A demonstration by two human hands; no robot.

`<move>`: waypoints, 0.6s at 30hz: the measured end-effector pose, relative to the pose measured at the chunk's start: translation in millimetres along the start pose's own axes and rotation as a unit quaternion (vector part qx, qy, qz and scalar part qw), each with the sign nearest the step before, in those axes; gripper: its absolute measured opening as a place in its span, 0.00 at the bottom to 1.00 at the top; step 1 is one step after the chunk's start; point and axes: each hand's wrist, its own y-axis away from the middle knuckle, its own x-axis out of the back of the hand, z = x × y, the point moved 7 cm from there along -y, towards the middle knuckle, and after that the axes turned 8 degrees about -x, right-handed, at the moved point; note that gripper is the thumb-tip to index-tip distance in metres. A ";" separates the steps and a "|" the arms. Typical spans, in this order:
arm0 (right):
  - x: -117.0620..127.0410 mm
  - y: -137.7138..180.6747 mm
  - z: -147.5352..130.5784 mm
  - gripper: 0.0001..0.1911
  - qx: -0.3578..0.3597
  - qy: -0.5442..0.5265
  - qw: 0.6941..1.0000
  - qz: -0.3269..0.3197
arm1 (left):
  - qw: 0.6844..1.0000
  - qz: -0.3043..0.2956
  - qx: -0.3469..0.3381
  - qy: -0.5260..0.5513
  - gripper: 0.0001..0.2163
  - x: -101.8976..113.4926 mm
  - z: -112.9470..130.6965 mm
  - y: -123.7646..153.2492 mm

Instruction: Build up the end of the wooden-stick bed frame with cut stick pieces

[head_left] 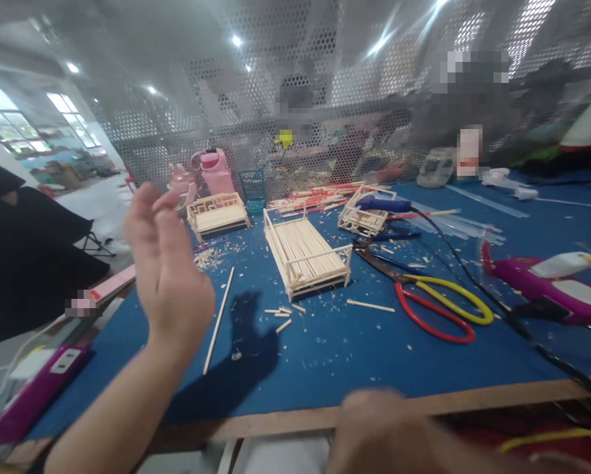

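While the stick bed [303, 245] stood upright on the counter [325, 368], the left hand [174, 280], grip straightened and empty, hung left of it; the right hand [374, 424], before it, was too blurred to tell its grip. Cutters [390, 268] lay right of it, presumably for reach.

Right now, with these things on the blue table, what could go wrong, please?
The blue-handled tool lies over or against the small stick frame; moving it might damage the frame. The black cable runs past the shears toward the table's front edge, so it might snag an arm. The left hand, if lowered carelessly, could push the loose stick.
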 end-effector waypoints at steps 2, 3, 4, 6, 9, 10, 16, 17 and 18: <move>12.9 -19.0 6.3 0.11 -0.022 0.050 0.998 -0.042 | 0.996 0.009 0.065 0.068 0.07 -19.4 -26.2 -12.4; 18.4 -31.6 16.2 0.12 -0.068 0.125 0.988 -0.063 | 0.987 -0.005 0.125 0.102 0.06 -32.0 -41.6 -11.0; 25.4 -44.5 26.8 0.11 -0.116 0.194 0.972 -0.068 | 0.973 -0.032 0.192 0.126 0.05 -45.5 -56.1 -3.9; 33.4 -68.2 39.9 0.09 -0.145 0.267 0.950 -0.068 | 0.933 -0.087 0.312 0.153 0.05 -66.3 -77.5 21.9; 35.7 -87.8 55.7 0.07 -0.170 0.224 0.959 -0.018 | 0.912 -0.140 0.346 0.169 0.05 -76.2 -81.8 53.2; 34.1 -89.3 61.3 0.07 -0.180 0.187 0.966 -0.003 | 0.909 -0.176 0.338 0.171 0.05 -78.7 -78.5 60.1; 15.9 -82.9 85.4 0.11 -0.220 -0.034 0.975 0.000 | 0.895 -0.368 0.247 0.051 0.13 -86.9 -59.6 75.7; 14.8 -82.4 87.6 0.12 -0.222 -0.049 0.974 0.002 | 0.900 -0.373 0.223 0.027 0.12 -87.2 -58.3 74.9; 14.0 -82.2 89.1 0.13 -0.222 -0.057 0.973 0.003 | 0.904 -0.378 0.200 0.010 0.10 -88.1 -57.3 74.3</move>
